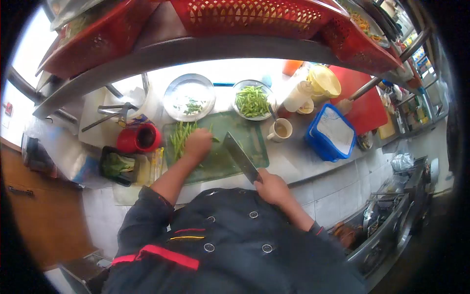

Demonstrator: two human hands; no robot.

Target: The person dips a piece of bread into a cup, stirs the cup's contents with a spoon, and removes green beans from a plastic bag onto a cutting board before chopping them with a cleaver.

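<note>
My right hand (272, 187) is wrapped round the handle of a cleaver (242, 157), whose broad blade slants up and left over the green cutting board (245, 130). My left hand (198, 144) is closed on some green beans, with short tips poking out on its right side. Beside it, at the left of the board, lies a pile of long green beans (180, 138). Behind the board a metal bowl (268, 105) holds cut green beans (252, 101). A round metal plate (183, 84) to its left carries small trimmed bits.
Left of the board are a red container (132, 139) and a black tray (107, 169) with leafy greens. On the right stand a mug (280, 131), a squeeze bottle (297, 95), a blue tub (333, 132) and a red board (362, 108). A shelf (215, 46) with red baskets overhangs the counter.
</note>
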